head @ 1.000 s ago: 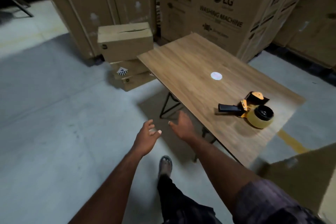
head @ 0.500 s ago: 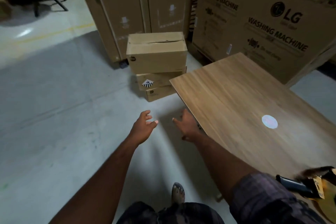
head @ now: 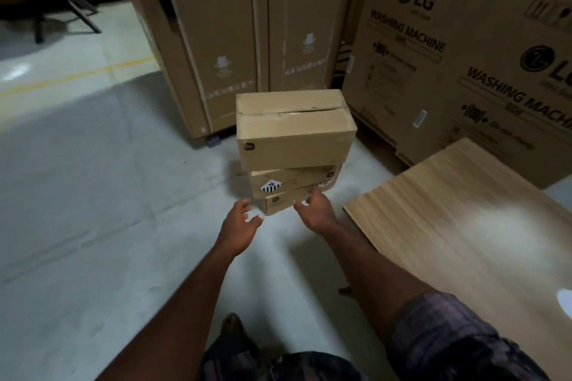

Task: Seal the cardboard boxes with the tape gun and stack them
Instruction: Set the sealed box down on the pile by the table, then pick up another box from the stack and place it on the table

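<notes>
Crowding the box stack (head: pixel 294 139), tall cartons (head: pixel 216 40) behind, table (head: pixel 439 226) at right

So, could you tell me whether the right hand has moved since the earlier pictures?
Yes. The right hand has come forward to the stack of small boxes on the floor; earlier it was well short of it.

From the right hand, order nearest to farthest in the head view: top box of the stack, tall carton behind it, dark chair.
1. top box, just ahead of the right hand.
2. tall carton, behind that box.
3. dark chair, far upper left.
</notes>
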### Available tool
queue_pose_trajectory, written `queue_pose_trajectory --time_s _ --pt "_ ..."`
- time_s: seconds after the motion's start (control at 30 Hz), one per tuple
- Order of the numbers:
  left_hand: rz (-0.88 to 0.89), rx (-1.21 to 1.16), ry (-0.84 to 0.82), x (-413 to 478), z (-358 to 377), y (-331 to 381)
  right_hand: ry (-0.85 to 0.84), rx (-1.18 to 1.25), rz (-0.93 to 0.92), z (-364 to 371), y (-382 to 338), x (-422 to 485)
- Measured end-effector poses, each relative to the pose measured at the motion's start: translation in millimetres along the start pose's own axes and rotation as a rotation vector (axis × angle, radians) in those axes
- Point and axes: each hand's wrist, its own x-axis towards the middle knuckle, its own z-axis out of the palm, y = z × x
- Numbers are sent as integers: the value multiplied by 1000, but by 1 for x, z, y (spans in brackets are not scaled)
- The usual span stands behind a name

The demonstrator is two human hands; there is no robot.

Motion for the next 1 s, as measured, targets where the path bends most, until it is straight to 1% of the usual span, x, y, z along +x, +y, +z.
queue_pose_trajectory --time_s 0.1,0.2,0.37,0.5,0.7,0.87,1.0 --pt "47 47 -37 58 -46 12 40 39 45 19 -41 39" --pt "100 118 -21 118 -89 33 72 53 93 29 -77 81" --pt "217 158 36 209 -115 69 150 98 154 31 -103 149" --pt "251 190 32 288 -112 95 161 108 218 32 -110 210" --pt "284 250 -79 404 -92 150 201 115 279 17 -125 319" --pt "305 293 -173 489 -72 189 214 154 338 2 -132 383" --pt "316 318 -244 534 -52 211 252 174 401 -9 -129 413"
